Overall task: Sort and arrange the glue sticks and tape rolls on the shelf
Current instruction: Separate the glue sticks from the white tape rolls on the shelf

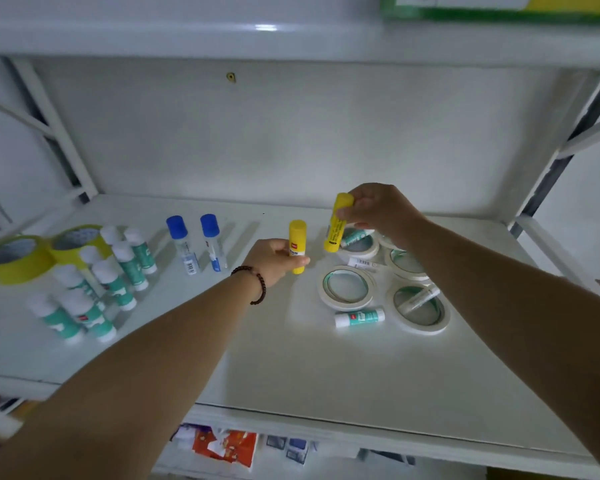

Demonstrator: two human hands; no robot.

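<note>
My left hand (272,259) grips a small yellow glue stick (297,242), held upright near the middle of the white shelf (291,368). My right hand (381,211) holds a bigger yellow glue stick (338,225) just above the white tape rolls (347,287). Among those rolls lie teal glue sticks, one (359,317) loose in front of them. Two blue-capped glue sticks (182,244) stand left of centre. Several teal glue sticks (84,299) stand grouped at the left, beside two yellow tape rolls (14,259).
An upper shelf (291,39) overhangs close above. Slanted metal posts (59,133) frame both sides. Below the front edge, packaged goods (222,445) sit on a lower level.
</note>
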